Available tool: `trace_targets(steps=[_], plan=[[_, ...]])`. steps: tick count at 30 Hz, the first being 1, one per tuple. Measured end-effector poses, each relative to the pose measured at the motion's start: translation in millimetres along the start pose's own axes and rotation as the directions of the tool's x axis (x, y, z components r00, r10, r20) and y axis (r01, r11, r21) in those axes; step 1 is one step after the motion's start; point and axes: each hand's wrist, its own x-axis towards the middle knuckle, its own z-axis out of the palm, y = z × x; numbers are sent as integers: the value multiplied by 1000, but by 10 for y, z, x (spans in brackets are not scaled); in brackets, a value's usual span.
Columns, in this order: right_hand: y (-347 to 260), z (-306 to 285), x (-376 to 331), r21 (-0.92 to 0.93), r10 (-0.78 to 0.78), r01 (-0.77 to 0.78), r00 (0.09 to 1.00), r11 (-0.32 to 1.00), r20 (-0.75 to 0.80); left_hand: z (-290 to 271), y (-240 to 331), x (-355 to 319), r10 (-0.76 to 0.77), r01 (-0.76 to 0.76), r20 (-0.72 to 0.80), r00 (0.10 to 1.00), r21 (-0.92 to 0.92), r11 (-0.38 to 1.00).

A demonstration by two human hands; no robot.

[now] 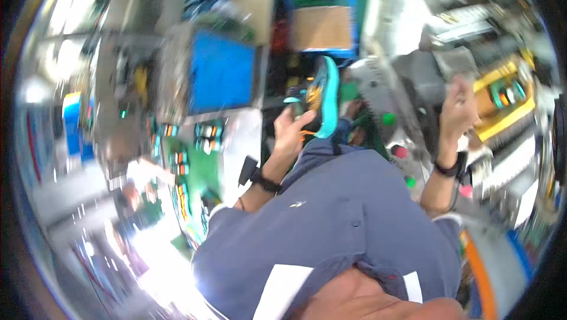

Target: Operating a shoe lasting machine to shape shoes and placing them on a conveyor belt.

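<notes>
A sneaker (328, 98) with a turquoise sole, dark upper and orange laces stands toe up in front of my body. My left hand (289, 134) is closed on its near side, thumb toward the laces. A dark piece with a turquoise edge (293, 102) shows just beyond those fingers; whether it is a second shoe I cannot tell. My right hand (458, 110) is raised at the right beside the grey machine, fingers loosely extended and blurred, with nothing visible in it. Dark bands circle both wrists.
A yellow tray (502, 92) holding a turquoise-and-orange shoe lies beyond my right hand. Green and pink buttons (399, 151) line the grey machine panel. A blue-framed cart (322, 24) and a blue panel (221, 72) stand ahead. Several shoes (207, 137) sit on a green surface at left.
</notes>
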Motion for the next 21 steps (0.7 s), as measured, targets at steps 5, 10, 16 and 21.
trace_targets(steps=[5, 10, 16, 21], plan=[[18, 1080, -1255, 135, -139, 84, 868, 987, 478, -625, -289, -422, -199, 139, -208, 958, -272, 952], [283, 1370, -1551, 25, -192, 214, 810, 976, 553, -1499, -653, -807, -154, 38, -610, 778, -198, 979], [446, 1476, -1665, 108, -174, 137, 815, 985, 552, -3134, -1275, -814, -213, -322, -884, 417, -363, 875], [398, 1603, -1596, -75, -69, 162, 732, 984, 678, -4767, -1739, -656, -88, -350, -964, 252, -176, 920]])
